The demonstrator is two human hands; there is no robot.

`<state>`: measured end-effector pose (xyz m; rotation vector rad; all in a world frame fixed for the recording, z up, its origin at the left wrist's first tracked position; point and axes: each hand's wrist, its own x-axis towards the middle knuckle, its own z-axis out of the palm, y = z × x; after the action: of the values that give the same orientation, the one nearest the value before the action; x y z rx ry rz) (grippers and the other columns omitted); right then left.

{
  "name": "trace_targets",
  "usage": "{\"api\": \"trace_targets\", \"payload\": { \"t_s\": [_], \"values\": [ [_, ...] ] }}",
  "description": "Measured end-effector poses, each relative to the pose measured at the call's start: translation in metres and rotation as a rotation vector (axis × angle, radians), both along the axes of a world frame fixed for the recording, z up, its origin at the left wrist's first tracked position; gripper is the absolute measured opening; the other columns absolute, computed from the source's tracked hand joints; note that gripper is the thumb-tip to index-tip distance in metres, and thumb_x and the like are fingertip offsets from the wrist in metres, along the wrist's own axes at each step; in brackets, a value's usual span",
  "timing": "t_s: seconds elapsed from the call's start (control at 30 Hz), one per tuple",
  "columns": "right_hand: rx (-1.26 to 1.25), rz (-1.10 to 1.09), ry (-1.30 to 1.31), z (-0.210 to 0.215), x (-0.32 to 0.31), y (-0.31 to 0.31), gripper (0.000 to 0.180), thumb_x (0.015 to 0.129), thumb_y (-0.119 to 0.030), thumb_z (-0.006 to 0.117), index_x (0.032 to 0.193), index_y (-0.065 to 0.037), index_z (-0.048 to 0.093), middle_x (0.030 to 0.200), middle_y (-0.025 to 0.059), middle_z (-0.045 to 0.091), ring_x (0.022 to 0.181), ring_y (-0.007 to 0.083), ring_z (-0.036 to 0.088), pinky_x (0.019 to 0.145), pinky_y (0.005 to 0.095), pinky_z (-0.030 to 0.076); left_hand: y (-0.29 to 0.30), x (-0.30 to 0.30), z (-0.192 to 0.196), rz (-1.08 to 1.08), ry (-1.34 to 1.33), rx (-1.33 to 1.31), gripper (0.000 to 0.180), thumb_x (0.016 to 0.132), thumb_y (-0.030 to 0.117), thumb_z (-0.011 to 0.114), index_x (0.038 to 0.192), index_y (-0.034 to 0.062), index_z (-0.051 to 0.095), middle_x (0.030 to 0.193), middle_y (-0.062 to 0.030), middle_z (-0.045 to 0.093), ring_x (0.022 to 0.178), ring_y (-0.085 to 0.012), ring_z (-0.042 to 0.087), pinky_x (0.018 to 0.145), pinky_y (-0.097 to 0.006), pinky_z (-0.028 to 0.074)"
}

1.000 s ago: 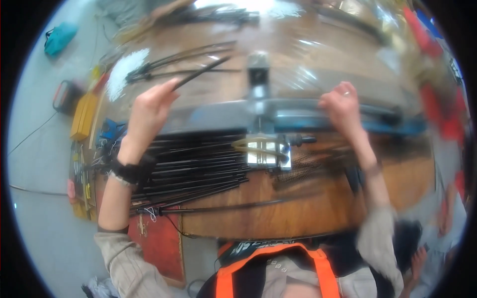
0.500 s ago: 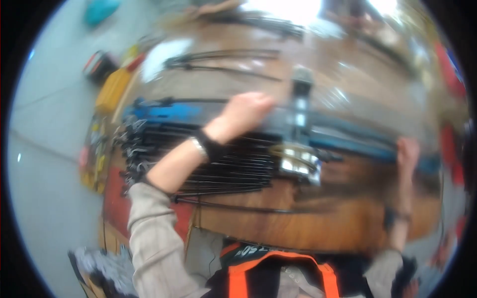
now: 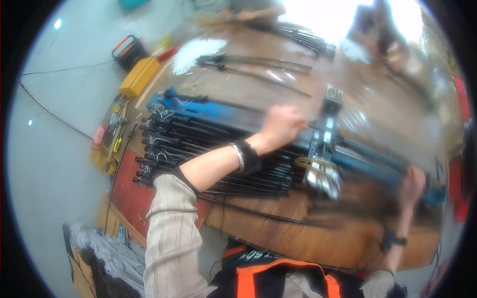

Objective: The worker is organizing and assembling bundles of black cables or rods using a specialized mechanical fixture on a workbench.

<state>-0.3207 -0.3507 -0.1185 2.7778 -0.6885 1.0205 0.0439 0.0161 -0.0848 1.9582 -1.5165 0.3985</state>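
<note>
Head view: the left hand (image 3: 280,125) is curled closed over the long blue rail (image 3: 218,110) that runs across the middle of the wooden counter (image 3: 298,233), just left of the upright metal clamp fixture (image 3: 324,144). What exactly lies under its fingers is blurred. The right hand (image 3: 411,185) rests near the counter's right end against the same rail, too smeared to tell whether it grips or only presses. Black rods (image 3: 198,149) lie bundled side by side just below the rail, their ends toward the counter's left edge. They look thin, stiff and light, likely springy over their length and smooth to the touch, so a hold near mid-length would probably keep one level. A yellow case (image 3: 139,76) sits off the far left corner.
</note>
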Motion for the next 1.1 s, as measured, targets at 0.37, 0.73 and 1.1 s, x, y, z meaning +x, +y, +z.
{"api": "trace_targets", "payload": {
  "t_s": [0.37,0.73,1.1],
  "values": [
    [-0.126,0.256,-0.095,0.014,0.034,0.121,0.020,0.083,-0.008,0.070,0.103,-0.009,0.070,0.099,0.0075,0.070,0.101,0.0288,0.062,0.092,0.0411,0.041,-0.008,-0.007,0.013,0.072,0.009,0.318,0.019,0.094,0.021,0.056,0.082,0.0060,0.058,0.075,-0.0192,0.063,0.074,-0.0401,0.063,0.061,-0.049,0.048],
    [0.160,0.383,-0.089,0.004,0.064,0.174,0.023,0.082,-0.007,0.070,0.105,-0.007,0.066,0.090,0.0079,0.067,0.092,0.0289,0.061,0.082,0.0411,0.038,-0.013,-0.008,0.011,0.080,-0.022,0.320,0.015,0.091,0.016,0.057,0.081,0.0059,0.058,0.071,-0.0169,0.064,0.070,-0.0384,0.063,0.061,-0.047,0.048],
    [0.576,0.595,-0.128,-0.009,0.086,0.165,0.020,0.080,-0.010,0.070,0.096,-0.001,0.061,0.083,0.0133,0.061,0.077,0.0321,0.059,0.066,0.0413,0.048,-0.016,0.001,-0.008,-0.031,-0.282,0.167,0.005,0.090,0.012,0.059,0.086,0.0090,0.057,0.076,-0.0125,0.062,0.072,-0.0326,0.062,0.063,-0.043,0.047]
  ]
}}
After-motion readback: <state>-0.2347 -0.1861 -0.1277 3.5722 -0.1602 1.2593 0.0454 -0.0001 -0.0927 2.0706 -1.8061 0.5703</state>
